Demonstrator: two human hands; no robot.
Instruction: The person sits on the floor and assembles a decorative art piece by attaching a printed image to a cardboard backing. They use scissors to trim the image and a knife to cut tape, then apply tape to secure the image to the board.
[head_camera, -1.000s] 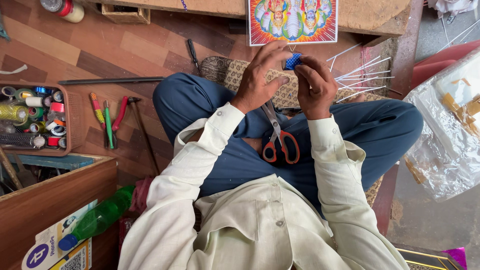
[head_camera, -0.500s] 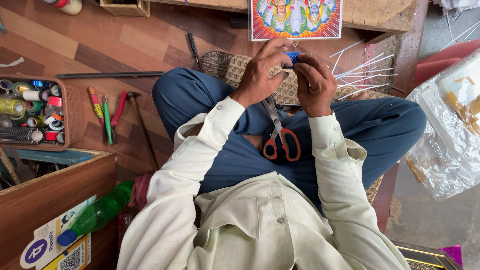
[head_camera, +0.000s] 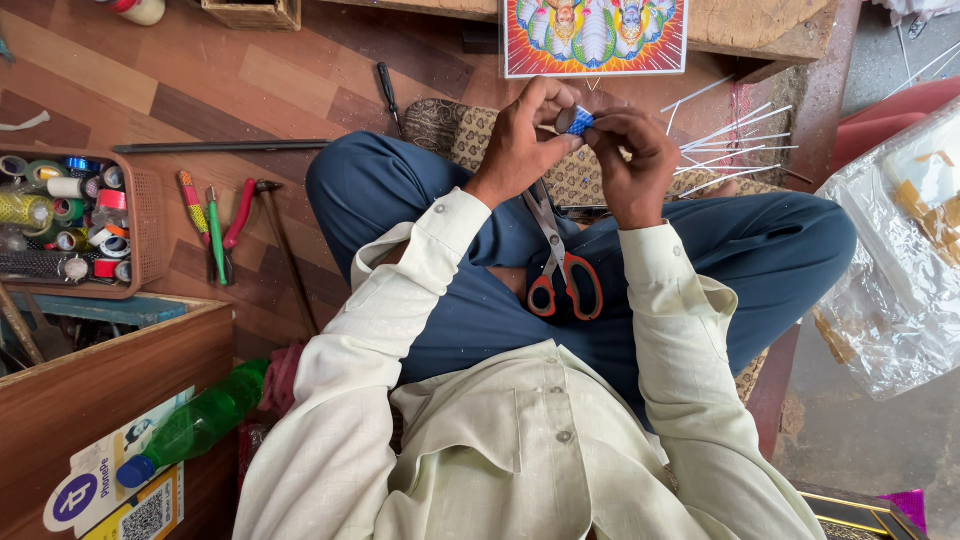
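Note:
I sit cross-legged in blue trousers and a cream shirt. Both hands are raised over my lap and meet on a small roll of blue tape (head_camera: 576, 120). My left hand (head_camera: 522, 135) grips the roll from the left, and my right hand (head_camera: 632, 160) pinches it from the right, fingertips at its edge. Scissors with red-orange handles (head_camera: 560, 262) lie on my lap below the hands, blades pointing away from me.
A basket of tape rolls (head_camera: 150, 235) sits at the left, with pliers and screwdrivers (head_camera: 218, 225) and a hammer (head_camera: 285, 250) beside it. Thin white sticks (head_camera: 735, 140) lie on a patterned mat. A colourful picture (head_camera: 595, 35) stands ahead, a green bottle (head_camera: 195, 425) at lower left, a plastic bag (head_camera: 900, 260) at right.
The hands have stayed together on the blue tape roll, with only small shifts of the fingers. The scissors have not moved.

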